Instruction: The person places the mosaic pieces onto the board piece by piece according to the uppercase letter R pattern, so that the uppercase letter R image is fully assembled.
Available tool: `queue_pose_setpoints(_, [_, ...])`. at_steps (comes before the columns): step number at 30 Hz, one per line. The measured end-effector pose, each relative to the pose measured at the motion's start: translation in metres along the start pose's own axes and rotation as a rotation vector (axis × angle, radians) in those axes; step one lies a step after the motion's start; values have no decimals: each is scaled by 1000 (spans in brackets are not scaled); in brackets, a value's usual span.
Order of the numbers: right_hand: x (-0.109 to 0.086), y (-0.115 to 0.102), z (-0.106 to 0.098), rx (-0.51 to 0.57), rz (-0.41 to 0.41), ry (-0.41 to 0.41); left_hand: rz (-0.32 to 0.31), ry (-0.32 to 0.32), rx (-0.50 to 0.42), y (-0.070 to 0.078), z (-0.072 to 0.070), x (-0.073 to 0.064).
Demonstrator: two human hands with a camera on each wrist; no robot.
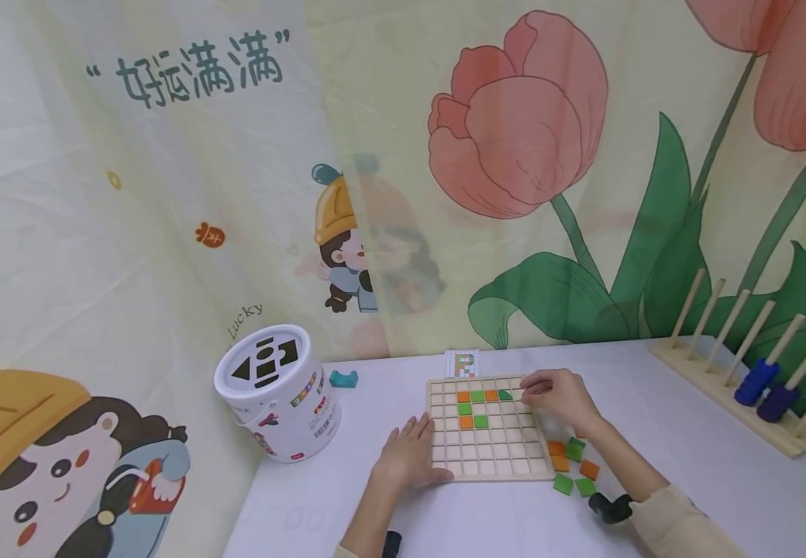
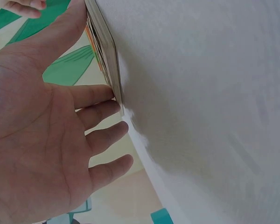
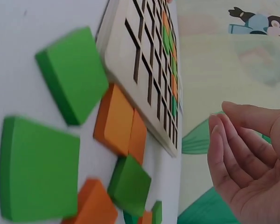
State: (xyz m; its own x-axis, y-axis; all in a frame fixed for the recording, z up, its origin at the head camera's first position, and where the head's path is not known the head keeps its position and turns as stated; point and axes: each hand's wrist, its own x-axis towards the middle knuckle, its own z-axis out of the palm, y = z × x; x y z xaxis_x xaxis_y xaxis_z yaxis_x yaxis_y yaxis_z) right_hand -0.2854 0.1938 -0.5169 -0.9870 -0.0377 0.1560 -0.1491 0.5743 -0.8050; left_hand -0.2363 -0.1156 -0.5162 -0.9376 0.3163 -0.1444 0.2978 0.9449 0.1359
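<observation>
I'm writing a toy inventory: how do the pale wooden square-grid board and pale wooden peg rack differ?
The flat, pale wooden square-grid board is divided into cells; the pale wooden peg rack carries upright rods. The board holds orange and green square tiles; the rack has dark blue rings on two rods. The left hand touches the board; neither hand touches the rack. Both rest on the white table.

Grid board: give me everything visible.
The board looks like pale wood, with rounded corners and ridges forming square cells. It lies flat on the white table. Orange and green tiles fill a few cells toward its far side; most are bare. The left hand touches its left edge. Whether the right hand touches it is unclear.
</observation>
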Motion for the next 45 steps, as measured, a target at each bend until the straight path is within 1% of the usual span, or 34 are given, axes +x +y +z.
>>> queue_pose_setpoints(3, [-2, 3, -10, -34, -9, 15, 1, 6, -3, -1, 0, 0])
queue_pose_setpoints(10, [-5, 17, -27, -57, 52, 14, -3, 16, 5, -1, 2, 0])
queue_pose_setpoints(19, [-21, 42, -43, -116, 107, 31, 6, -2, 6, -2, 3, 1])
queue_pose_setpoints(22, [-25, 47, -48, -141, 115, 17, 0, -7, 5, -2, 3, 1])
queue_pose_setpoints(29, [-32, 52, -57, -147, 144, -43, -3, 2, -1, -2, 4, 3])
queue_pose_setpoints(33, [-34, 55, -59, -153, 177, -102, -1, 2, 1, -3, 5, 3])
queue_pose_setpoints(37, [-37, 57, -57, -147, 191, -157, -4, -4, 5, -3, 6, 3])
queue_pose_setpoints(39, [-39, 57, -57, -147, 177, -167, -7, -4, 5, -2, 5, 3])
queue_pose_setpoints(45, [-41, 55, -54, -161, 161, -156, -10, 0, -1, -1, 2, 3])
